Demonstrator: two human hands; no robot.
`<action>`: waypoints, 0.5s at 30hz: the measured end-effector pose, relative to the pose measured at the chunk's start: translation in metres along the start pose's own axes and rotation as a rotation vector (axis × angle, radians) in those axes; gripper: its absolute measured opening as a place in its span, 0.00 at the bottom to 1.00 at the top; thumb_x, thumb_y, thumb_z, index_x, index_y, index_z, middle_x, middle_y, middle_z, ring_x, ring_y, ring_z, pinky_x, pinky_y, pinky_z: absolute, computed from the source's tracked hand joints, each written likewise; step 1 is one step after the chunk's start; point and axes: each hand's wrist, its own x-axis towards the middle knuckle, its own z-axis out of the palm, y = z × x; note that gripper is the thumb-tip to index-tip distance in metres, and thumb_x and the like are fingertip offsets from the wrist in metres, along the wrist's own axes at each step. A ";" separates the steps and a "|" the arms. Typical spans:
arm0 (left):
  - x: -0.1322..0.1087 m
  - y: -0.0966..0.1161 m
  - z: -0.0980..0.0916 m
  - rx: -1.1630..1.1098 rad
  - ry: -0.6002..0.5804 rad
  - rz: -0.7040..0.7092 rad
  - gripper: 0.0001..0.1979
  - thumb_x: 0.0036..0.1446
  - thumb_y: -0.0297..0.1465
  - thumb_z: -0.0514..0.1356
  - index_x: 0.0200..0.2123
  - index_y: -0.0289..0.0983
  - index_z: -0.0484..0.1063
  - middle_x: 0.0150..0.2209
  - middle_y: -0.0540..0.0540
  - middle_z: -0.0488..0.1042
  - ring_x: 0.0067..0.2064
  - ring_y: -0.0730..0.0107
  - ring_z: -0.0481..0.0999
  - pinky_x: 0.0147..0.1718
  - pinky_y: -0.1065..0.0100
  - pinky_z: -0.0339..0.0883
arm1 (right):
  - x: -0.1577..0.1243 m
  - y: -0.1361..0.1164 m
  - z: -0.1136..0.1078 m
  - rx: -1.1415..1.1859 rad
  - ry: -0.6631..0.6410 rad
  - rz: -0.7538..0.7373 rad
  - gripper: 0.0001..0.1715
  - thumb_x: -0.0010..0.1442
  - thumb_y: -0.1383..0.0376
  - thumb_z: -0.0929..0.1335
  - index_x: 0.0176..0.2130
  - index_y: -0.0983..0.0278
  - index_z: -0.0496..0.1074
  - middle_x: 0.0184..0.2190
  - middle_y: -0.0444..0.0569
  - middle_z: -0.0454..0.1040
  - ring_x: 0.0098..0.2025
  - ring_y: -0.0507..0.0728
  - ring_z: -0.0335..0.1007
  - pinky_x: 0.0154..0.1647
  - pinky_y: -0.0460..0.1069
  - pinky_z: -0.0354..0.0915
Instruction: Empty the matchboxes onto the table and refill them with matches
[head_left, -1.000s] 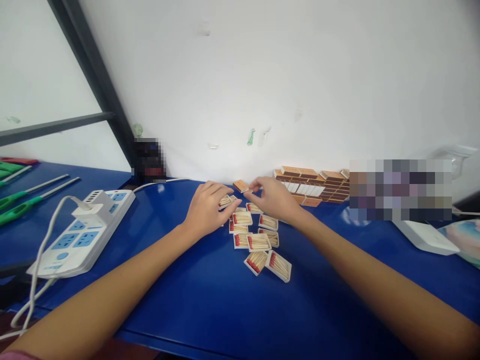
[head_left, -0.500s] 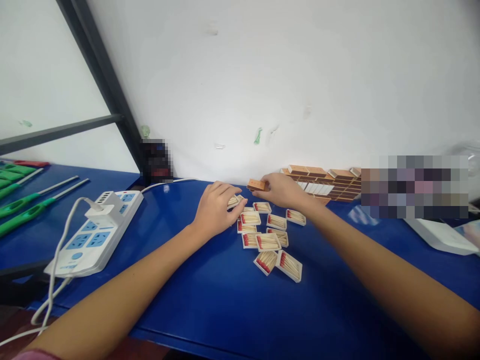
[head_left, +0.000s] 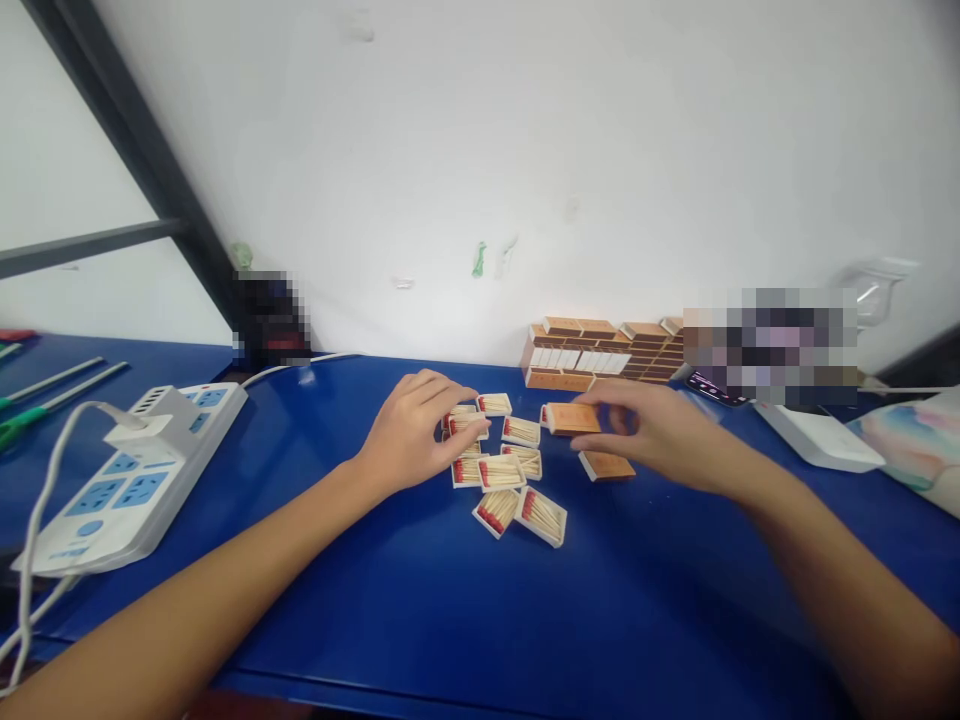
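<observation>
Several open matchbox trays full of red-tipped matches lie clustered on the blue table. My left hand rests on the cluster's left side, fingers curled around one tray of matches. My right hand hovers to the right of the cluster, pinching an orange matchbox with a tray partly inside it. Another closed orange matchbox lies on the table just under my right hand.
A stack of orange matchboxes stands against the white wall. A white power strip with a plugged-in cable lies at left, green-handled tools beyond it. A white box and a phone lie at right.
My right hand has come back from the stack toward me and to the right, carrying the orange matchbox. A closed matchbox now lies beneath it. The left hand stays on the trays.
</observation>
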 end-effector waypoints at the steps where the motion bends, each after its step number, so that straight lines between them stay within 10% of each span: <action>1: 0.000 0.003 0.000 -0.031 -0.016 0.014 0.16 0.66 0.42 0.65 0.51 0.39 0.77 0.46 0.43 0.83 0.47 0.59 0.79 0.49 0.54 0.71 | 0.001 -0.008 0.007 0.030 0.015 -0.019 0.24 0.59 0.45 0.76 0.47 0.56 0.81 0.33 0.47 0.76 0.30 0.56 0.67 0.31 0.52 0.62; 10: -0.003 0.023 0.002 -0.236 -0.138 -0.011 0.18 0.64 0.42 0.68 0.51 0.38 0.77 0.41 0.43 0.82 0.41 0.62 0.80 0.40 0.60 0.75 | -0.009 -0.053 0.051 0.219 -0.019 -0.016 0.22 0.66 0.53 0.72 0.57 0.54 0.74 0.41 0.48 0.77 0.35 0.56 0.70 0.34 0.52 0.66; 15: 0.000 0.020 -0.001 -0.178 0.041 -0.099 0.15 0.59 0.39 0.71 0.47 0.39 0.78 0.39 0.45 0.82 0.39 0.63 0.78 0.39 0.59 0.75 | -0.009 -0.061 0.058 0.698 0.282 0.157 0.33 0.63 0.47 0.73 0.60 0.54 0.62 0.39 0.45 0.74 0.30 0.54 0.70 0.28 0.50 0.67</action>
